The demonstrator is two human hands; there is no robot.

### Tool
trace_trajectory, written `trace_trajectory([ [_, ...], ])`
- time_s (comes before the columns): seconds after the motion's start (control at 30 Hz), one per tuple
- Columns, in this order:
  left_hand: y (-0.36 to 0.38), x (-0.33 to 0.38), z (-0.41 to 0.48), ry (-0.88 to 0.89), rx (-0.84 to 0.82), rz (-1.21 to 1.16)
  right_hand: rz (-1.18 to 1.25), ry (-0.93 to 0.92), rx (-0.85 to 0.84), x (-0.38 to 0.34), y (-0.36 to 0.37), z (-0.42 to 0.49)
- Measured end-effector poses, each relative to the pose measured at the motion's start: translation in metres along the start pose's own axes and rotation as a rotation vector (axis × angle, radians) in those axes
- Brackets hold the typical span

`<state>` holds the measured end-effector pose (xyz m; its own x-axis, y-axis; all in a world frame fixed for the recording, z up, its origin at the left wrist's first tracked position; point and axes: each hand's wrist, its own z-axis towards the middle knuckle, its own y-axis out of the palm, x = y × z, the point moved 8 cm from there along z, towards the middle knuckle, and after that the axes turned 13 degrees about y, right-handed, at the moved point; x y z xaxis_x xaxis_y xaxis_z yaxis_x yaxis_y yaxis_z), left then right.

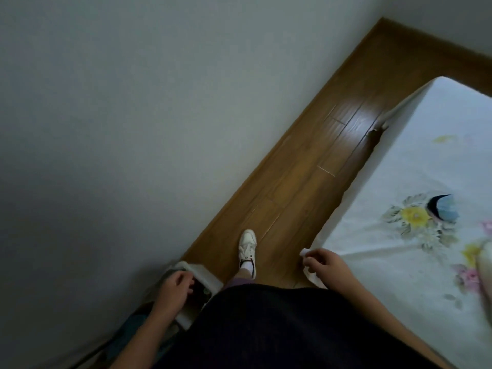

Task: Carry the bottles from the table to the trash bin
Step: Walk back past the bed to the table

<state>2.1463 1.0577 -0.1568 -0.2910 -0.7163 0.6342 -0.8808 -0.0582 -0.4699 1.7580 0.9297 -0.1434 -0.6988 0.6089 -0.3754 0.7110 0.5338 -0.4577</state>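
Head view, left to right. Grey wall [133, 102] fills the left side, behind the left hand [174, 286].

Left hand sits low left, over the trash bin [207, 274], a white-rimmed bin on the floor against the wall. Left fingers [187, 284] are loosely curled with the tips pointing down into the dark opening. No object shows in them. A small round pale spot lies inside the bin just right of the fingertips; too dark to tell what it is.

White shoe [247, 245] is on the wood floor [306, 161], up and to the right of the left fingers, between the two hands. Dark garment [266, 328] covers the bottom centre below both hands.

Right hand [326, 265] is at the near corner of the tabletop [399, 155]. Right fingers [312, 259] are curled and pinch a white crumpled item [314, 278]. It sticks out above the fingertips and hangs below the palm. Cannot tell if it is a bottle, or if it is apart from the cloth corner beside it.

Tabletop carries a white floral cloth and runs up and right from the right fingers. Blue object [447, 210] with a dark crescent edge lies on it, well apart from the fingers, up and right. Pale object [486, 262] is at the frame's right edge, level with the right fingers, cut off and blurred. Could be a bottle; cannot confirm.
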Motion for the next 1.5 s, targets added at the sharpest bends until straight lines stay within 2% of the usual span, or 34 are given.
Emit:
trace_trajectory([
  [0.2, 0.01, 0.084, 0.117, 0.034, -0.031, 0.065, 0.123, 0.16, 0.106, -0.014, -0.064, 0.053],
  [0.47, 0.091, 0.286, 0.238, 0.273, -0.355, 0.304, 0.488, 0.371, 0.229, 0.01, -0.141, 0.084],
  [0.67, 0.167, 0.409, 0.3, 0.353, -0.509, 0.448, 0.577, 0.485, 0.209, 0.034, -0.192, 0.129],
  [0.83, 0.199, 0.467, 0.347, 0.302, -0.441, 0.453, 0.568, 0.464, 0.197, 0.011, -0.278, 0.202],
  [1.03, 0.224, 0.523, 0.379, 0.198, -0.329, 0.332, 0.49, 0.284, 0.204, -0.081, -0.413, 0.283],
  [1.23, 0.26, 0.588, 0.422, 0.149, -0.301, 0.305, 0.505, 0.148, 0.259, -0.148, -0.528, 0.349],
  [1.4, 0.313, 0.661, 0.488, 0.143, -0.331, 0.31, 0.553, 0.214, 0.273, -0.151, -0.593, 0.403],
  [1.5, 0.351, 0.718, 0.528, 0.166, -0.385, 0.369, 0.619, 0.337, 0.287, -0.134, -0.624, 0.424],
])
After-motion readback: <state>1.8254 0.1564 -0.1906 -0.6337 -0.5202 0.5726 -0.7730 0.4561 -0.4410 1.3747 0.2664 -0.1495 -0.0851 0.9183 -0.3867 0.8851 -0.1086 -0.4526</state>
